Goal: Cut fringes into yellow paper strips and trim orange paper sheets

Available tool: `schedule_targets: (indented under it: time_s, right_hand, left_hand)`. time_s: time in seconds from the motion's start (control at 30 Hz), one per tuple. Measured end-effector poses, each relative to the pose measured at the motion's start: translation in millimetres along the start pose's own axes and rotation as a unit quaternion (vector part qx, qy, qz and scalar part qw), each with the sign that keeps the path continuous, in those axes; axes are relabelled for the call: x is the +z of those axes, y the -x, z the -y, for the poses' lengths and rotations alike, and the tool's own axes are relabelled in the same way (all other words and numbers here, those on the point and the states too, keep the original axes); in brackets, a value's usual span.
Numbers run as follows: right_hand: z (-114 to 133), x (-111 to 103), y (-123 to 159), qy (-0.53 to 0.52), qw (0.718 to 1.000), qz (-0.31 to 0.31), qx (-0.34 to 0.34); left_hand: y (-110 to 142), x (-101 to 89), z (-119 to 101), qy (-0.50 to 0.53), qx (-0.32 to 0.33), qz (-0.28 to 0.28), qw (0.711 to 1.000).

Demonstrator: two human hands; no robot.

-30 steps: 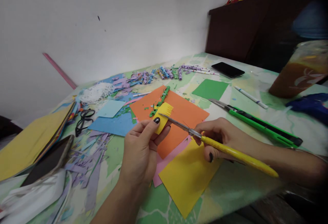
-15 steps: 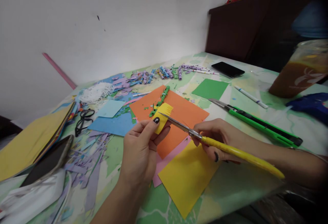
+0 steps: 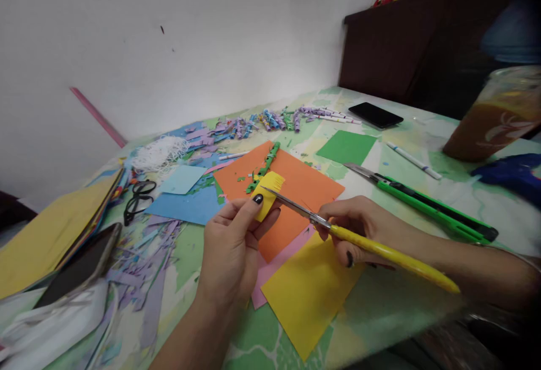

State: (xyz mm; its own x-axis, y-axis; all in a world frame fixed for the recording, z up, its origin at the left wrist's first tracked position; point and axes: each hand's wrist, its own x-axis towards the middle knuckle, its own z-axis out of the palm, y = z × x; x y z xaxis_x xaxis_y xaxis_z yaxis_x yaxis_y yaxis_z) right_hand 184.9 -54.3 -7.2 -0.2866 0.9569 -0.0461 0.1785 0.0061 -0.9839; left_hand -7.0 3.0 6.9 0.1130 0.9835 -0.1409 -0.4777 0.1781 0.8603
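Between thumb and fingers, my left hand (image 3: 234, 246) pinches a small strip of yellow paper (image 3: 267, 194) whose far right edge is cut into a fringe. My right hand (image 3: 359, 226) is closed around yellow-handled scissors (image 3: 380, 251). Their blades lie against the strip, the tip near my left thumb. Below the strip is an orange sheet (image 3: 310, 175) with a fringed green paper roll (image 3: 270, 158) and small scraps on it. A larger yellow sheet (image 3: 310, 296) lies under my right hand, over a pink sheet (image 3: 262, 277).
A green box cutter (image 3: 435, 209), blade out, lies right of my right hand, near a marker (image 3: 414, 160) and a drink cup (image 3: 494, 116). Leftward are glasses (image 3: 141, 198), purple paper scraps (image 3: 154, 296) and a phone (image 3: 80, 268). Several fringed rolls (image 3: 270, 120) lie by the wall.
The scissors' handle swung slightly outward half a second ago and has come back in. My left hand and the yellow strip stay almost still.
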Motion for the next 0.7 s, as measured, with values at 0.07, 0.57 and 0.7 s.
schedule_targets:
  time_s: [0.07, 0.57, 0.7]
  right_hand:
    - [1.1, 0.0, -0.6, 0.000, 1.000, 0.000, 0.002]
    - [2.0, -0.7, 0.4, 0.025, 1.000, -0.014, 0.004]
    - [3.0, -1.0, 0.5, 0.034, 0.999, -0.008, 0.000]
  left_hand:
    - [0.1, -0.1, 0.0, 0.001, -0.004, -0.002, 1.000]
    - [-1.1, 0.8, 0.5, 0.010, -0.005, -0.006, 1.000]
    - [-0.7, 0.7, 0.3, 0.011, -0.008, -0.010, 1.000]
